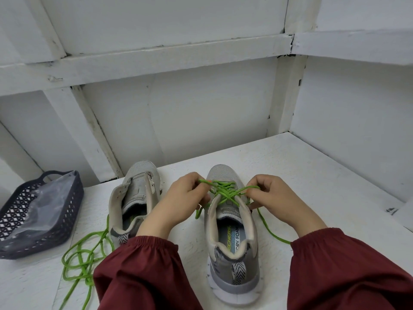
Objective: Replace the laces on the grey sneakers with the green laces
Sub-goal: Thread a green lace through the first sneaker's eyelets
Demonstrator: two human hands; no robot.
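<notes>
Left hand (185, 195) and right hand (275, 196) pinch green lace (225, 191); dark basket (74, 204) holds clear plastic bag (48, 198).

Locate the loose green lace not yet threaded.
Head view, lower left: the loose green lace lies coiled on the white surface, between the dark basket and the unlaced sneaker.

Right grey mesh sneaker (232, 238) partly laced with green lace (225, 191); left hand (185, 198) and right hand (274, 198) each pinch one lace end. Left unlaced grey sneaker (134, 198) beside loose green lace (83, 258); dark plastic basket (40, 215) at left on white table (312, 186).
</notes>
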